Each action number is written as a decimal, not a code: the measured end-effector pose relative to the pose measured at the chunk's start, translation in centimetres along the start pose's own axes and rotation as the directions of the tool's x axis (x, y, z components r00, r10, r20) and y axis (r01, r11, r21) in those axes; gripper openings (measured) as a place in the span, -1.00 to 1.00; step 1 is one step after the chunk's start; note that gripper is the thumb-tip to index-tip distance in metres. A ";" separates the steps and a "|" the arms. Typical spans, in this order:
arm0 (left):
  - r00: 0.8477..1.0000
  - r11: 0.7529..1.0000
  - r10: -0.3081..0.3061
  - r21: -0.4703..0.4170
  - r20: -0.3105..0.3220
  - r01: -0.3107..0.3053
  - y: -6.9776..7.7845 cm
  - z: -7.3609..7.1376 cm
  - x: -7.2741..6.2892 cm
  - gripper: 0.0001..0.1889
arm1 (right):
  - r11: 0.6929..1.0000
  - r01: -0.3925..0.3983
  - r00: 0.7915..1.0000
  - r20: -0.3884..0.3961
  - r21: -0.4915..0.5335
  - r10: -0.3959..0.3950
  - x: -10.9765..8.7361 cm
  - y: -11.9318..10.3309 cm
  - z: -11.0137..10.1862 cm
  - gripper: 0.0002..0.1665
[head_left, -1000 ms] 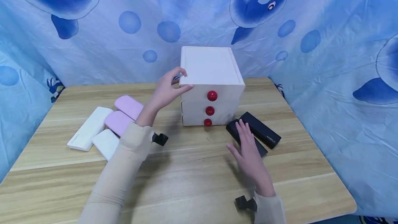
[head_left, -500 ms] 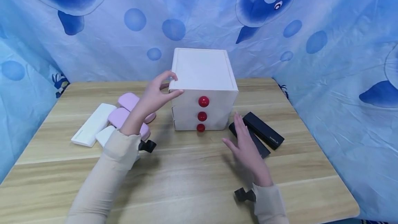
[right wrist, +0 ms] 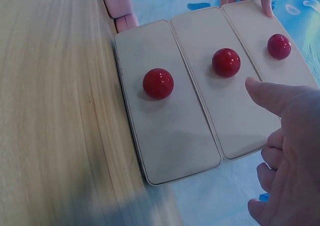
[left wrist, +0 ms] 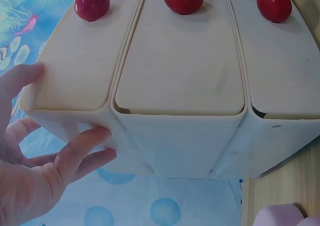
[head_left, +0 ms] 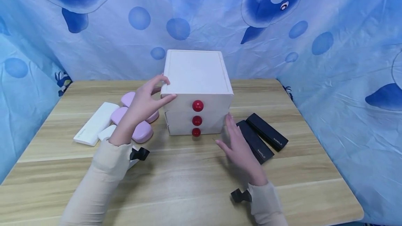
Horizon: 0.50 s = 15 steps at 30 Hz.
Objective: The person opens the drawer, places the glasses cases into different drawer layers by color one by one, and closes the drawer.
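A white three-drawer box [head_left: 196,76] with round red knobs [head_left: 198,106] stands at the middle of the table. My left hand [head_left: 142,102] grips its upper left corner, the thumb at the front edge; in the left wrist view that hand [left wrist: 55,146] has fingers on the side wall. My right hand [head_left: 240,149] is held out beside the box's lower right side, fingers nearly straight and holding nothing. In the right wrist view the right thumb [right wrist: 270,93] lies in front of the drawer fronts [right wrist: 172,131]; whether the fingers touch the box cannot be told.
Two black flat blocks with lettering [head_left: 267,132] lie right of the box, beside my right hand. To the left are a white oblong block [head_left: 96,123] and several purple rounded pieces [head_left: 142,132], partly hidden by my left arm. A blue dolphin-print curtain [head_left: 201,9] hangs behind the table.
The drawer box has shifted left and a little nearer, with my left hand on its corner. My right hand has moved left, off the black blocks toward the box's right side.
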State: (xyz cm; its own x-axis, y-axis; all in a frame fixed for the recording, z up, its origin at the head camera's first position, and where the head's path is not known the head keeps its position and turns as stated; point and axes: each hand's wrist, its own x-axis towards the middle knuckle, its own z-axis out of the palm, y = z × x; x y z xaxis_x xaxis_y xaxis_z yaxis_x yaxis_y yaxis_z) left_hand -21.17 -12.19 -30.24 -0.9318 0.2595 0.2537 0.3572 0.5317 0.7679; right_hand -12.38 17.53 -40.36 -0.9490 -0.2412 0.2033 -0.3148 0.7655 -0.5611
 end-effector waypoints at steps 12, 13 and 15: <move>1.000 1.000 0.007 0.006 -0.022 -0.007 -0.3 -0.2 0.3 -0.57 | 1.000 -0.019 0.999 0.035 -0.007 0.019 1.1 -0.2 0.1 0.01; 1.000 1.000 0.007 0.005 -0.022 -0.007 -0.4 -0.2 0.5 -0.57 | 1.000 -0.018 0.999 0.037 -0.007 0.018 1.3 -0.2 0.1 0.02; 1.000 1.000 0.011 0.003 -0.021 -0.011 -0.5 -0.3 0.8 -0.57 | 1.000 -0.019 0.999 0.039 -0.007 0.019 1.6 -0.1 0.2 0.02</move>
State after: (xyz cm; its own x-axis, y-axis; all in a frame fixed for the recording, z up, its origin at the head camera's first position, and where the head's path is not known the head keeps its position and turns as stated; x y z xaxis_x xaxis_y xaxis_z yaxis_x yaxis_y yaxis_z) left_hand -22.10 -12.48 -30.30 -0.9292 0.2478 0.2743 0.3671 0.5312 0.7636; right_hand -13.83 17.00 -40.13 -0.9548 -0.2494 0.1615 -0.2968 0.7741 -0.5592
